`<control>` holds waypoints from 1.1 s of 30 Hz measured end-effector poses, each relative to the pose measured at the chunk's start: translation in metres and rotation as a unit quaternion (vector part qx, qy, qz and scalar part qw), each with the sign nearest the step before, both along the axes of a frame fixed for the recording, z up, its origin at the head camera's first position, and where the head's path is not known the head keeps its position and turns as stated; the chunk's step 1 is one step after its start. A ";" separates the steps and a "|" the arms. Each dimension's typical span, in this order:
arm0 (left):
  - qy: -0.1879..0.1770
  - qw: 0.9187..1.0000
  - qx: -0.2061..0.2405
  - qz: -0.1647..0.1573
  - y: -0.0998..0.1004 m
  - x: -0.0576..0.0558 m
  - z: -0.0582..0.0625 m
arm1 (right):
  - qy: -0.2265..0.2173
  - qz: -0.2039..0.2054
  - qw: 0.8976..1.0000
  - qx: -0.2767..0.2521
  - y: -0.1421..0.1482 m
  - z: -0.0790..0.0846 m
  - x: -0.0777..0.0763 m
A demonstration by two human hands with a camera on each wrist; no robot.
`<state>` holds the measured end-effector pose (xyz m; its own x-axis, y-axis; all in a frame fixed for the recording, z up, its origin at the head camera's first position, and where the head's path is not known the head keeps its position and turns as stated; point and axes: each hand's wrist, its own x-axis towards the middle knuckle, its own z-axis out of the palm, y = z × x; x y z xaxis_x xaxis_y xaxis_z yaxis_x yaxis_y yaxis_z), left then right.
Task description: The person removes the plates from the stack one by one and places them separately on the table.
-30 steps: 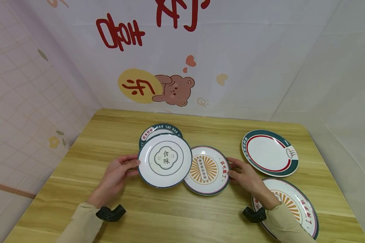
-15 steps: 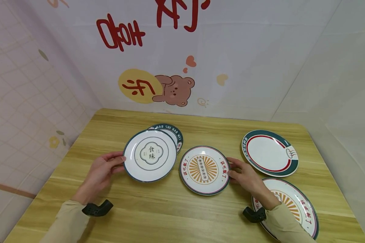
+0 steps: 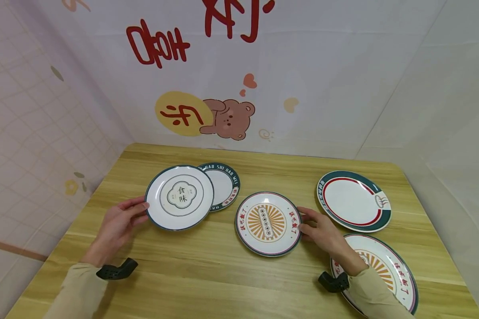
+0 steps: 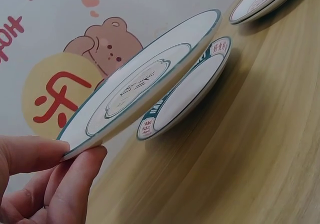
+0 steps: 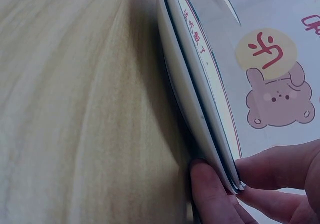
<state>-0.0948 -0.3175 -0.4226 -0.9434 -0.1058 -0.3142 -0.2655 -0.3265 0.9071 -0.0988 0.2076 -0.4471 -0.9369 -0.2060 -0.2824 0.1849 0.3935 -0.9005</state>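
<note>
My left hand [image 3: 117, 221] pinches the left rim of a white plate [image 3: 182, 197] with a thin dark rim line and a clover-shaped emblem. In the left wrist view that plate is tilted and raised off the table, thumb on top and fingers beneath. Partly behind it lies a smaller plate [image 3: 227, 184] with a broad green lettered rim. My right hand [image 3: 323, 232] pinches the right edge of a plate with an orange sunburst [image 3: 268, 223]. The right wrist view shows at least two plate rims [image 5: 200, 99] stacked together between thumb and fingers.
A white plate with a green and red border [image 3: 349, 201] lies at the right on the wooden table [image 3: 207, 283]. Nearer, a larger sunburst plate [image 3: 401, 274] sits partly under my right forearm. A printed cloth wall [image 3: 323, 79] stands behind the table.
My left hand has carried the clover-emblem plate leftward and slightly back, off the sunburst plate. More of the small green-rimmed plate shows. The right hand has stayed in place.
</note>
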 end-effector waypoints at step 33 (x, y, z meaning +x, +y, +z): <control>-0.010 0.992 0.057 0.111 -0.053 -0.003 -0.013 | 0.004 0.002 1.000 0.003 0.001 -0.001 0.001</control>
<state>-0.0981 -0.3701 -0.4352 -0.8942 -0.2732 -0.3545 -0.1931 -0.4791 0.8562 -0.0982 0.2089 -0.4481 -0.9383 -0.2073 -0.2769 0.1769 0.4003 -0.8992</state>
